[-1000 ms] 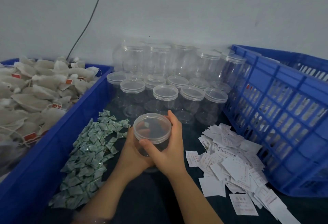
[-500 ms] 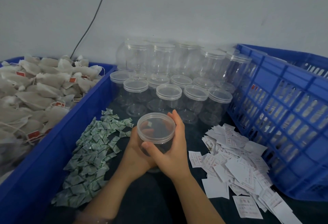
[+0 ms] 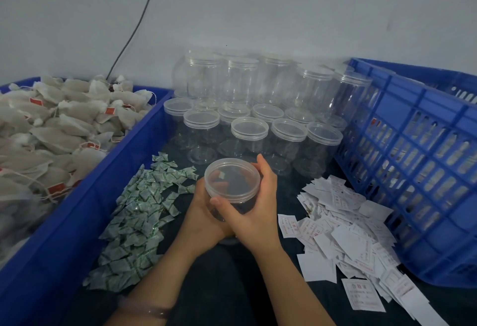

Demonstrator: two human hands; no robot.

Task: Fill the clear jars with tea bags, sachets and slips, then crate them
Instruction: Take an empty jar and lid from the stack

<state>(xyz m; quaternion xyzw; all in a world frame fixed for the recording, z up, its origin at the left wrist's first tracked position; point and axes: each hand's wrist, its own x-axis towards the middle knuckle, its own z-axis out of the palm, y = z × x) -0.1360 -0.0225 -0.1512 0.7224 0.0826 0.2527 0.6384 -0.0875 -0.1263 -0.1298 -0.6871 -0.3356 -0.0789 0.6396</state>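
Tea bags [image 3: 51,129] lie far left of the grip, green sachets [image 3: 139,212] just left, white slips [image 3: 343,225] just right. Both hands curl round one clear jar [image 3: 236,203], standing upright between them: left hand [image 3: 204,222] low on its body, right hand [image 3: 258,212] nearer the lid [image 3: 232,178].

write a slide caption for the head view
Left hand and right hand hold a lidded clear jar between sachets and slips.
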